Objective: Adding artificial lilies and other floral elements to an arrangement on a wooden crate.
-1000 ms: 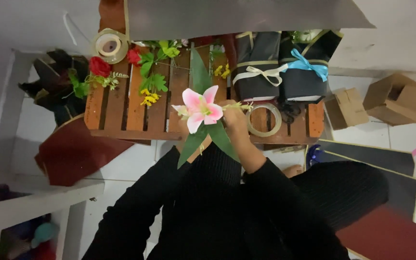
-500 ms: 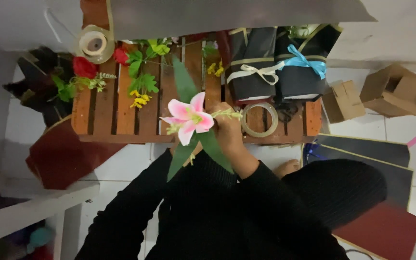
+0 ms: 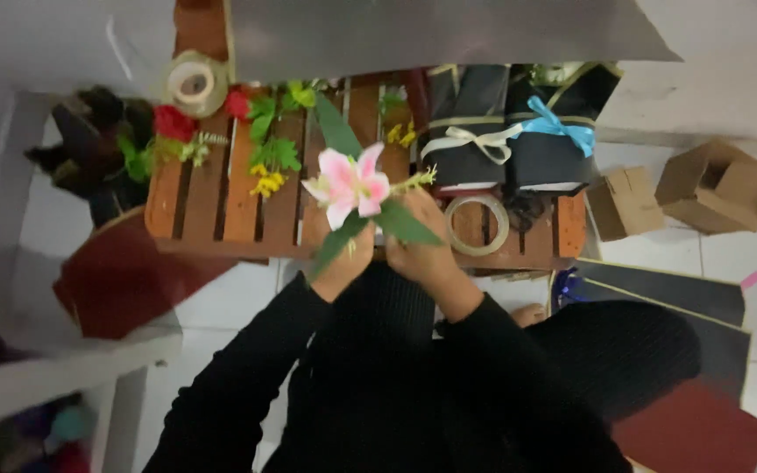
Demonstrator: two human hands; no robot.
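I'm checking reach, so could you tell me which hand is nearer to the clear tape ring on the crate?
Right. The right hand sits just beside the tape ring, while the left hand is farther away, beyond the pink lily.

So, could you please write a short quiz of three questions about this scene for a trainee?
1. True or false: both hands hold the pink flower.
2. Which ribbon is on the right-hand black wrapped bundle? A) red B) blue C) green
3. What lies on the wooden pallet table just right of the right hand?

Key
1. True: the left hand and the right hand grip its stem and leaves.
2. B.
3. A roll of clear tape.
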